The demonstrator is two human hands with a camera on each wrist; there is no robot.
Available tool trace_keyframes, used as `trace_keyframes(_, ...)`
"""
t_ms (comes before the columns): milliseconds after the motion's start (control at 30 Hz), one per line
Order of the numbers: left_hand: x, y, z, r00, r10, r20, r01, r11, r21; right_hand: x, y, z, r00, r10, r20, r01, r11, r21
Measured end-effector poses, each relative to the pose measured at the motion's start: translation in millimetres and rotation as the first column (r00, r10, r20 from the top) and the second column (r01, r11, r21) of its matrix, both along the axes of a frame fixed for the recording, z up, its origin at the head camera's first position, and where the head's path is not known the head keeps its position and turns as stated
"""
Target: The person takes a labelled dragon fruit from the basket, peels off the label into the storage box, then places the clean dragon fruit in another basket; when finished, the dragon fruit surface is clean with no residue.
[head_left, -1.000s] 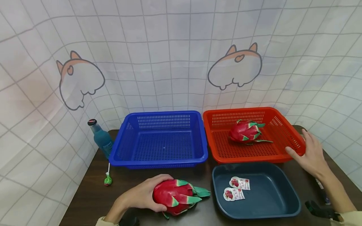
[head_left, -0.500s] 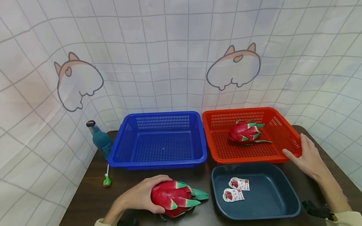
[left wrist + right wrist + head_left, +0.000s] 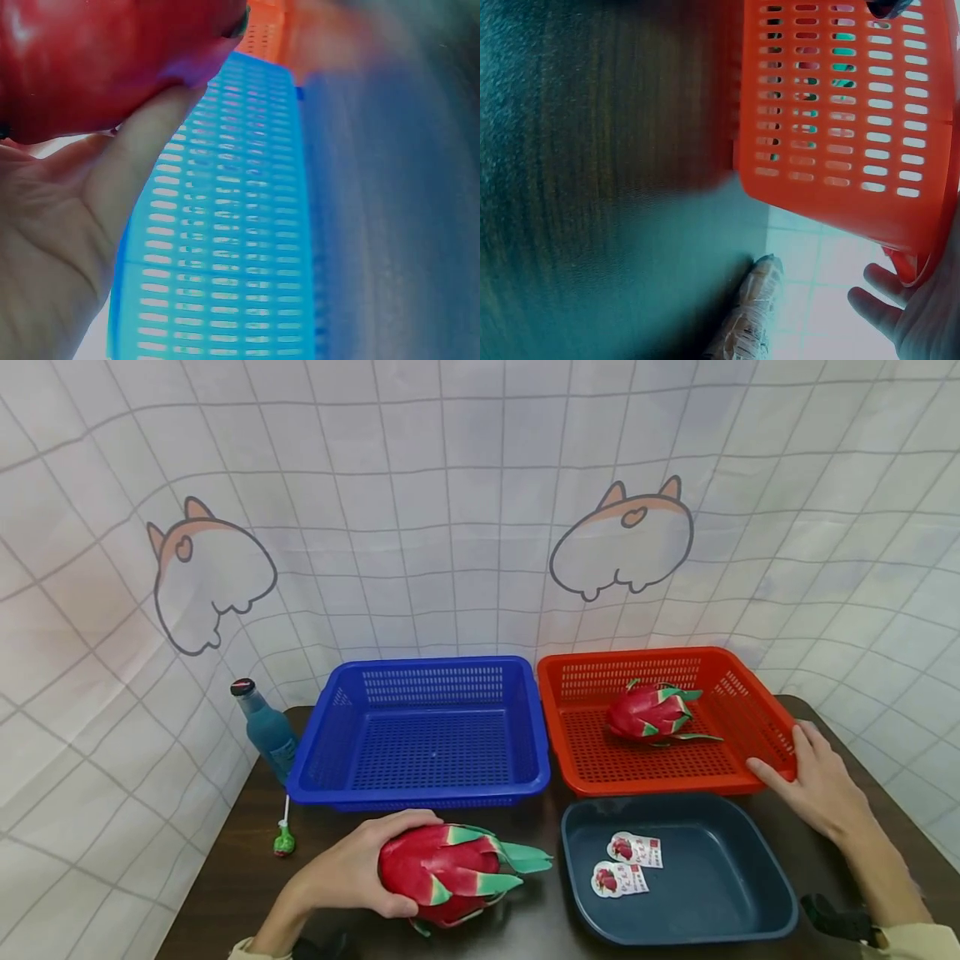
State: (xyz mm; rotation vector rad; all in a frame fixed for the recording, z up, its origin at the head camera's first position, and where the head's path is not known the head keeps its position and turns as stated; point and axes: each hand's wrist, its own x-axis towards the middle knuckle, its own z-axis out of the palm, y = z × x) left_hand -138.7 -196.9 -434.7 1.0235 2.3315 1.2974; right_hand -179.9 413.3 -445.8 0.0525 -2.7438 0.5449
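In the head view my left hand (image 3: 356,872) grips a red dragon fruit (image 3: 442,868) by its rounded end, fingers over the top and thumb at the front. Its green-tipped scales point right, towards the dark tray (image 3: 780,893). The left wrist view has the dragon fruit (image 3: 105,60) against the palm, with the blue basket (image 3: 225,225) beyond. My right hand (image 3: 828,789) rests at the front right corner of the red basket (image 3: 667,783), fingers loosely extended along its side. Inside that basket lies another dragon fruit (image 3: 648,712).
The blue basket (image 3: 420,795) stands behind my left hand. Two labels (image 3: 636,849) picturing dragon fruit lie in the dark tray. At far left are a blue bottle (image 3: 270,735) and a green lollipop (image 3: 284,841). A crinkly plastic-wrapped item (image 3: 750,307) lies beyond the red basket.
My left hand has moved left and slightly up with the dragon fruit. My right hand has shifted a little left and down against the red basket's corner.
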Motion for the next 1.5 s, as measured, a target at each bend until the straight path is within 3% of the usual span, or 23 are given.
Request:
trace_keyframes(233,4.3,-5.2,15.5,0.999,0.013,-0.036,-0.010,0.996,0.084,-3.3,-2.4,0.8,1.000,0.004,-0.006,-0.004,1.000,0.004)
trace_keyframes(433,9.5,-0.2,20.3,0.999,0.014,-0.036,-0.008,0.987,0.160,-0.5,-1.6,0.9,1.000,0.002,0.006,-0.002,1.000,0.015)
trace_keyframes(700,30.1,31.9,27.4,0.992,0.049,-0.114,-0.024,0.978,0.209,2.2,7.8,0.8,1.000,-0.004,0.010,0.003,1.000,0.029)
trace_keyframes(833,29.2,50.4,40.4,0.982,0.077,-0.172,-0.042,0.979,0.200,-1.6,5.4,1.4,1.000,0.005,0.009,-0.005,1.000,0.024)
trace_keyframes(967,10.0,74.4,58.6,0.975,0.025,-0.220,0.008,0.989,0.147,-1.5,1.8,-0.3,1.000,0.009,0.020,-0.009,1.000,0.023)
trace_keyframes(1167,-44.5,132.3,81.4,0.939,-0.093,-0.331,0.088,0.996,-0.031,-0.1,1.4,-2.6,1.000,0.013,-0.006,-0.013,1.000,0.012)
trace_keyframes(1333,-84.3,180.3,86.6,0.912,-0.147,-0.383,0.103,0.986,-0.133,0.0,1.2,-3.2,0.999,0.012,-0.032,-0.011,1.000,0.016)
trace_keyframes(1500,-112.7,214.9,87.6,0.891,-0.203,-0.406,0.109,0.964,-0.243,-0.3,1.8,-2.0,0.999,0.015,-0.037,-0.014,1.000,0.015)
